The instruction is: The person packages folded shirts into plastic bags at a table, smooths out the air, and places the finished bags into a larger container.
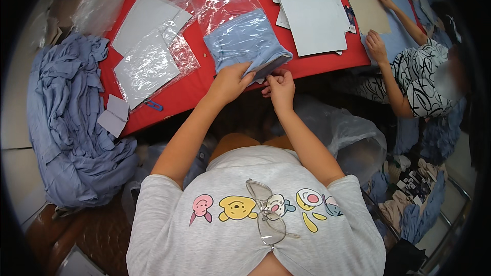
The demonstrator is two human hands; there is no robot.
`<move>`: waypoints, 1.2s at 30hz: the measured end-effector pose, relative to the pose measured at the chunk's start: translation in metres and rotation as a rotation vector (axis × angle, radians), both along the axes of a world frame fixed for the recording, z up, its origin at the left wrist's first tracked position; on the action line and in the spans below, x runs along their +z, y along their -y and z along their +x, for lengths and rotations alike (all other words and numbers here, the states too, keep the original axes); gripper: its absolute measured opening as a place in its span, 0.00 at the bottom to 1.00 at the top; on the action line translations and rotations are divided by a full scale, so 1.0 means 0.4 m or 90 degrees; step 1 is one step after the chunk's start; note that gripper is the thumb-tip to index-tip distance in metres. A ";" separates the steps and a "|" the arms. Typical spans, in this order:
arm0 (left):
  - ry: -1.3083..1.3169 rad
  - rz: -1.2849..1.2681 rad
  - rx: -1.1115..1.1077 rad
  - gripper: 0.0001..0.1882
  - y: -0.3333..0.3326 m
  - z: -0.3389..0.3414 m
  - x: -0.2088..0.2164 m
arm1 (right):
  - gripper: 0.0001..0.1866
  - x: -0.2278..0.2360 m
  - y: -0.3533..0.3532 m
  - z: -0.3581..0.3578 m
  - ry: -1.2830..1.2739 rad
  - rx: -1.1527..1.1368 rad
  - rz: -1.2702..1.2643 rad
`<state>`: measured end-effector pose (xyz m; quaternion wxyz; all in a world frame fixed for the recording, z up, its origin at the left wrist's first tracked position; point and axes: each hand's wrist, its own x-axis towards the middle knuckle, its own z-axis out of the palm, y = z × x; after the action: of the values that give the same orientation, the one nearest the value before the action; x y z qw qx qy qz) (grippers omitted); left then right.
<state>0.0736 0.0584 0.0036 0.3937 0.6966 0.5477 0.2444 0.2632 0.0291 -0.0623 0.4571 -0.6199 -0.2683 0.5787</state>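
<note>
Bagged blue garment [244, 41] pinched by both hands [231, 79] [279, 86] (fingers closed).

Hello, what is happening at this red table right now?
A person sits at the red table with both hands on a folded blue garment inside a clear plastic bag. The left hand and the right hand pinch the bag's open end at the table edge. Grey cardboard sheets, more empty bags and a heap of blue cloth lie around. Another person's hands press a card onto blue fabric at the far right.
</note>
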 end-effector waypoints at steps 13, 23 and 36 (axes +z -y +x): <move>-0.124 0.217 -0.111 0.24 0.004 0.030 0.006 | 0.13 0.005 -0.102 0.040 0.036 -0.031 -0.132; -0.296 0.194 -0.031 0.28 0.011 0.092 -0.064 | 0.19 -0.040 -0.084 -0.045 0.007 -0.225 0.086; -0.358 0.299 -0.070 0.23 -0.053 0.083 -0.040 | 0.23 -0.016 -0.109 -0.043 -0.338 -0.117 -0.154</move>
<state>0.1067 0.0796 -0.0123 0.0696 0.8365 0.5249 0.1411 0.2461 0.0726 -0.0686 0.4842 -0.5186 -0.0111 0.7046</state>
